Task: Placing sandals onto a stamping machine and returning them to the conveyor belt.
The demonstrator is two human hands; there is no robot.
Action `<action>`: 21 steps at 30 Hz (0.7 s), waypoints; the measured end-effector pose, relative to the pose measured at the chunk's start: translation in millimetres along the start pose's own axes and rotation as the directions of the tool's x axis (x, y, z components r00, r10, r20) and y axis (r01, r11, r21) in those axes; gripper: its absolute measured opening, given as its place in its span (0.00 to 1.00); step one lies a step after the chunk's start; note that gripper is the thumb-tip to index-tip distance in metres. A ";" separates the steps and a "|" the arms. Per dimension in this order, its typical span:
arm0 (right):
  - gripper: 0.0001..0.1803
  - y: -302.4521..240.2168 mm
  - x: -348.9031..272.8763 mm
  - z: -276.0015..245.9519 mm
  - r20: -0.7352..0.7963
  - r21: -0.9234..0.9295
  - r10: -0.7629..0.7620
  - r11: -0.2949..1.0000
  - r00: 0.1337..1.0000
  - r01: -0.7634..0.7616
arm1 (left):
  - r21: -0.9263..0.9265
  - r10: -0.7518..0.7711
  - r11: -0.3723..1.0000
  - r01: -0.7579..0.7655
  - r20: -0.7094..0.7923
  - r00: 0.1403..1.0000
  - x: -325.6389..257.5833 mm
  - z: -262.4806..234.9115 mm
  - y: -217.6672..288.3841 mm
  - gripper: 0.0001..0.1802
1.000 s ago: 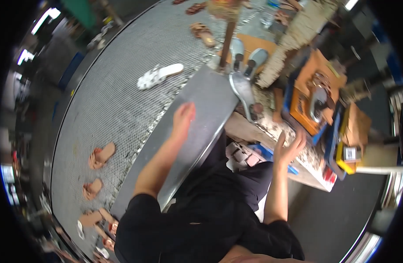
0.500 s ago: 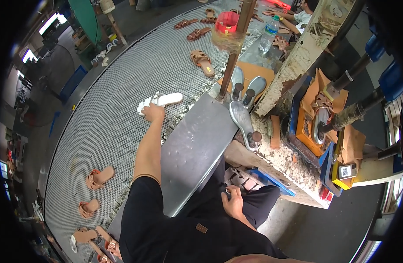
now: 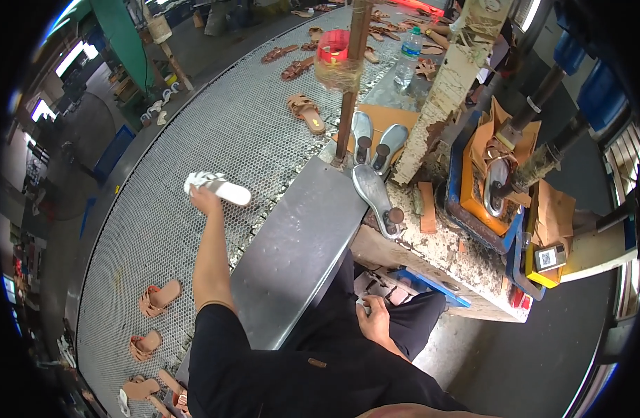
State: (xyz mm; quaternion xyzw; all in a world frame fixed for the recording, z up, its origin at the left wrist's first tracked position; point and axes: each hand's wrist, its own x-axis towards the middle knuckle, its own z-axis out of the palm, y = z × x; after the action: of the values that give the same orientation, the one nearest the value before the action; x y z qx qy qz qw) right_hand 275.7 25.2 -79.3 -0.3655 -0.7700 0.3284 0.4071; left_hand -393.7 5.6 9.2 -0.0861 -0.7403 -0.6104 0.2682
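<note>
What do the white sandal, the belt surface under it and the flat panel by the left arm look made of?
White sandal: smooth matte sole with woven straps, probably synthetic or leather; cannot tell which. The left hand grips it. Belt: grey metal mesh, shown by the regular open grid. Panel: sheet metal, brushed and dull, with soft reflections and a folded edge.

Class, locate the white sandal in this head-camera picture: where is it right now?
The white sandal lies left of centre on the metal mesh conveyor, under the person's outstretched left hand, just left of the grey steel table.
</note>
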 end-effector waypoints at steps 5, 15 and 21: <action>0.13 8.7 2.4 -10.2 0.024 -0.081 0.109 0.991 0.994 -0.107 | -0.676 -0.294 0.644 0.358 0.213 0.932 -46.4 -17.2 97.8 0.41; 0.12 -2.2 12.7 -34.4 -0.049 -0.011 0.023 1.000 0.999 -0.024 | -0.657 -0.173 0.094 0.748 0.729 0.662 -116.7 -36.1 147.1 0.23; 0.12 19.5 29.8 -65.2 -0.135 -0.059 0.046 0.997 0.990 -0.055 | -0.324 0.175 -0.198 0.925 0.917 0.359 -239.8 -41.3 186.6 0.30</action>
State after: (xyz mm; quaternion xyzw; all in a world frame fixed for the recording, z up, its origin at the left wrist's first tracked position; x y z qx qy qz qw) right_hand 326.1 73.6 -53.9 -0.4186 -0.7415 0.2891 0.4375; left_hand -95.0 59.2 53.4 -0.1837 -0.0921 -0.8583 -0.4703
